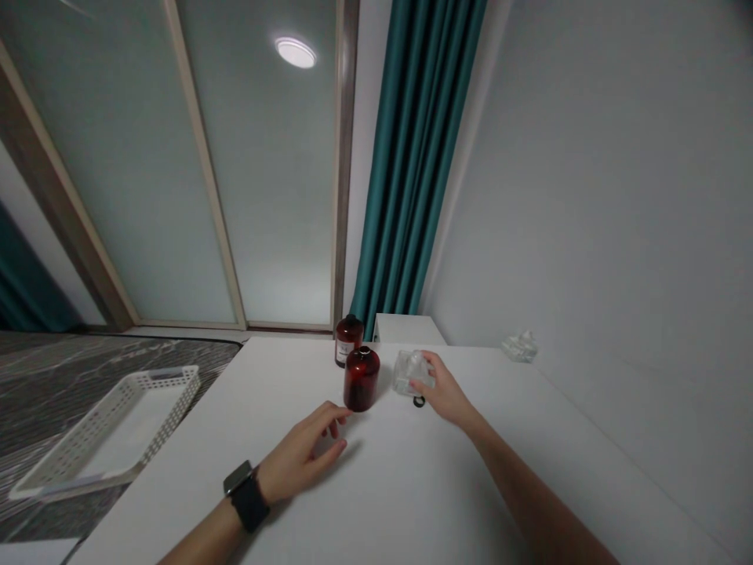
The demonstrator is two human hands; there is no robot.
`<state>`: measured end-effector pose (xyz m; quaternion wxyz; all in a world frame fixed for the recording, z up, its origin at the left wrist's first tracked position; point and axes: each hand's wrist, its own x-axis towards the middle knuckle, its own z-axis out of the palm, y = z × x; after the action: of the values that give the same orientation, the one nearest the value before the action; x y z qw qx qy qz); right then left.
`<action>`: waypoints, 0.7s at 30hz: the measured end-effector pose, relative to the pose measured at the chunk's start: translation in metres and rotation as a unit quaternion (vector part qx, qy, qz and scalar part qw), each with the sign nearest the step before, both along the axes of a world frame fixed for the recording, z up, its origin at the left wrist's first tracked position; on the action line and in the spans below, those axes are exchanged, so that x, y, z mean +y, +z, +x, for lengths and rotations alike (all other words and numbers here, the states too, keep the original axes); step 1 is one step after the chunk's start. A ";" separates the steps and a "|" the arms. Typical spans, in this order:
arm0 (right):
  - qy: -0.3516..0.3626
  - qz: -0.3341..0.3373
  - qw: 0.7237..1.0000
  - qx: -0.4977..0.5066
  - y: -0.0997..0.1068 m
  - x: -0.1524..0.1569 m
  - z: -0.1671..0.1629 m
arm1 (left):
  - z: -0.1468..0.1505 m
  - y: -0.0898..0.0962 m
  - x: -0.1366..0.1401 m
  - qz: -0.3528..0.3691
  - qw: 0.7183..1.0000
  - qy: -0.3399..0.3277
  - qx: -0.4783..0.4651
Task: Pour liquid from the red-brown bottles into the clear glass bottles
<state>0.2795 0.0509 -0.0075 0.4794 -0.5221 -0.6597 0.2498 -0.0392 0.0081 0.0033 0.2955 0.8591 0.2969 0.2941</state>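
My right hand (pixel 441 392) grips a clear, square-sided container (pixel 405 372) from its right side, with thumb and fingers around it. Just below that container, a small black ring or cap (pixel 419 402) lies on the white table (pixel 376 486). My left hand (pixel 309 447), with a dark watch (pixel 244 490) on the wrist, is held low over the table, fingers loosely apart and holding nothing. Its fingertips come close to the base of an uncapped reddish-brown bottle (pixel 361 384); whether they touch, I cannot tell. Behind stands a second brown bottle (pixel 348 336) with a black top and a pale label.
Crumpled clear plastic (pixel 520 346) rests at the table's far right, by the wall (pixel 617 235). A white perforated basket (pixel 168 424) is left of the table, over the dark patterned floor (pixel 64 377). Beyond the far edge are a white box-like surface (pixel 405 329) and a teal curtain (pixel 417 157).
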 end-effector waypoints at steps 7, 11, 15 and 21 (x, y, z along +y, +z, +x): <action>-0.005 0.018 1.000 0.001 -0.019 0.050 0.003 | -0.002 0.004 0.001 0.008 1.000 0.007 0.029; 0.004 0.024 1.000 -0.007 -0.029 0.055 0.002 | -0.002 0.003 -0.001 0.017 1.000 0.006 0.021; 0.005 0.022 0.999 -0.022 -0.035 0.056 0.002 | -0.002 0.002 -0.001 0.024 1.000 0.000 0.018; -0.008 0.009 0.998 -0.054 -0.037 0.049 0.009 | -0.002 0.002 0.000 0.032 0.999 0.000 0.030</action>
<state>0.2881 0.1004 -0.0445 0.4498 -0.5359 -0.6827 0.2108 -0.0412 0.0082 0.0055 0.2589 0.8765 0.2964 0.2773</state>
